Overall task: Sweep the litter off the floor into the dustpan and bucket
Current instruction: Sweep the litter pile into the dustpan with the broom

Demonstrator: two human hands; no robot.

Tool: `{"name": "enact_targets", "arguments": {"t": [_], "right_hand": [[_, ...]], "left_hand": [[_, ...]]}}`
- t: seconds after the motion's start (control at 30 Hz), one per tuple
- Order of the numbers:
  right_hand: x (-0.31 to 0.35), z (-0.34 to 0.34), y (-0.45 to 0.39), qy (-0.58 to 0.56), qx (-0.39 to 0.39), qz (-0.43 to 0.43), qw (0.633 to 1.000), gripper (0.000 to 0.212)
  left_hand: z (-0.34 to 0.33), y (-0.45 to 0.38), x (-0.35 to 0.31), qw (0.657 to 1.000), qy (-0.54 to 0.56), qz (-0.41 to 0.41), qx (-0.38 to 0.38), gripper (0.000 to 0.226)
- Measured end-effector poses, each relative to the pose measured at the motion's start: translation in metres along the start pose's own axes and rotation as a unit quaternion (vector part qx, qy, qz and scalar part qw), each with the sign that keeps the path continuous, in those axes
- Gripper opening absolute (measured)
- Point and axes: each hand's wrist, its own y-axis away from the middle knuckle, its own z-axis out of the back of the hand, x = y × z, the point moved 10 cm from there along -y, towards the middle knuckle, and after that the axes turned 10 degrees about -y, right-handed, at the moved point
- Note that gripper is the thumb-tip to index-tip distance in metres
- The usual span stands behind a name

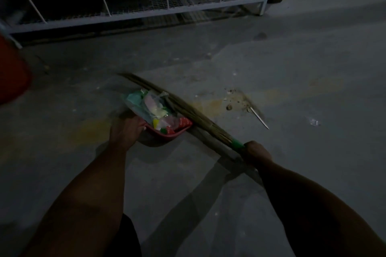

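My left hand (124,131) grips the handle of a red dustpan (165,134) on the grey floor. Several plastic wrappers (151,108), in green, pink, yellow and red, are heaped in the pan. My right hand (255,151) holds a stick broom (183,108) by its green-bound grip. The bristles lie along the pan's far edge, blurred. A white stick (259,118) and a small patch of dirt crumbs (236,100) lie on the floor to the right of the broom. A red bucket (12,73) shows at the left edge, mostly cut off.
A white metal rack (146,9) with wire mesh shelves stands along the back, its leg (263,6) at the right. A yellowish stain (211,105) marks the floor near the pan. A crumpled clear scrap (314,121) lies at the right. The light is dim.
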Motion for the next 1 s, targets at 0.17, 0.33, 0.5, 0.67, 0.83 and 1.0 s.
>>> {"name": "enact_targets", "arguments": {"t": [0.17, 0.33, 0.5, 0.67, 0.83, 1.0], "right_hand": [[0.016, -0.002, 0.006, -0.021, -0.011, 0.021, 0.999, 0.019], [0.032, 0.005, 0.001, -0.070, -0.026, 0.025, 0.997, 0.018], [0.035, 0.019, 0.004, -0.061, -0.070, 0.028, 0.995, 0.018], [0.026, 0.043, 0.010, -0.042, -0.134, 0.025, 0.990, 0.025], [0.015, 0.074, 0.020, -0.048, -0.211, 0.013, 0.976, 0.023], [-0.006, 0.102, 0.033, -0.102, -0.269, -0.039, 0.957, 0.024]], "left_hand": [[0.024, 0.001, -0.014, 0.999, 0.024, -0.008, -0.043, 0.025], [-0.011, -0.033, 0.021, 0.995, 0.069, 0.025, -0.072, 0.033], [-0.067, -0.087, 0.046, 0.994, 0.092, 0.008, -0.065, 0.054], [-0.028, -0.065, 0.014, 0.990, 0.117, 0.044, -0.061, 0.052], [0.012, -0.045, -0.042, 0.987, 0.145, 0.019, -0.062, 0.037], [0.015, -0.041, -0.086, 0.979, 0.188, -0.058, -0.045, 0.046]]}}
